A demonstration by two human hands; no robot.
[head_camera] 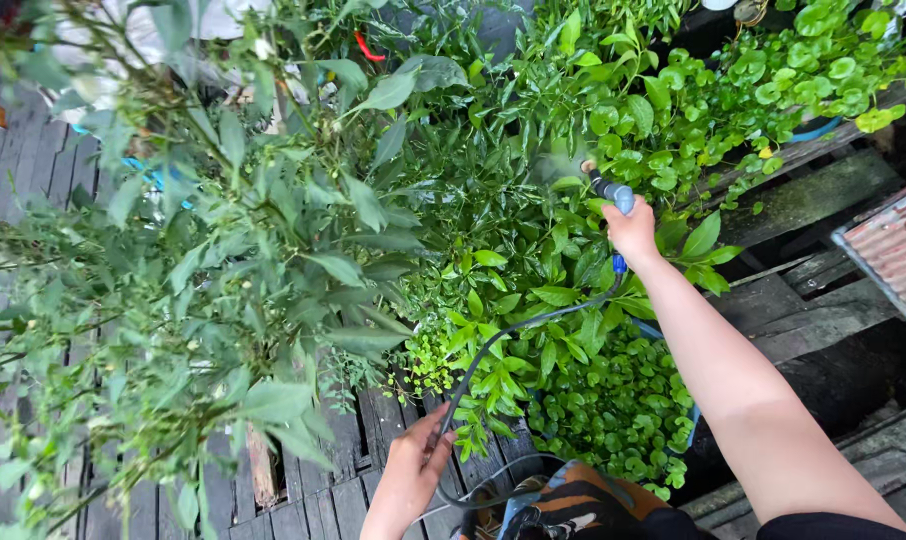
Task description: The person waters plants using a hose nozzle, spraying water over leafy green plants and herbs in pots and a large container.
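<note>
1. Nearest the camera, the left hand (410,472) was closed loosely on the hose (518,328), fingers curled round it over the wooden deck (313,500). One dark, thin hose was counted; a loop of it lay just beside that hand.
2. Handling judgement: the hose looked light and limp, bending easily, likely slick if wet. Best taken along its length with a curled grip, as the left hand did, and at the stiff nozzle end.
3. From the left hand, the hose ran up and right through the leaves to the right hand (633,232).
4. The right hand was clamped on the spray nozzle (613,192), one counted, blue and grey. The fingers were hidden behind the hand, so how tightly they gripped could not be told.
5. A faint mist seemed to show just past the nozzle tip, though the view was too blurry to be sure.
6. Plants surrounded the nozzle: a tall leafy shrub (223,280) well left of it, and round-leaved greens (773,80) beyond it on the right.
7. A corrugated metal sheet (898,250), one counted, sat far right of the nozzle.
</note>
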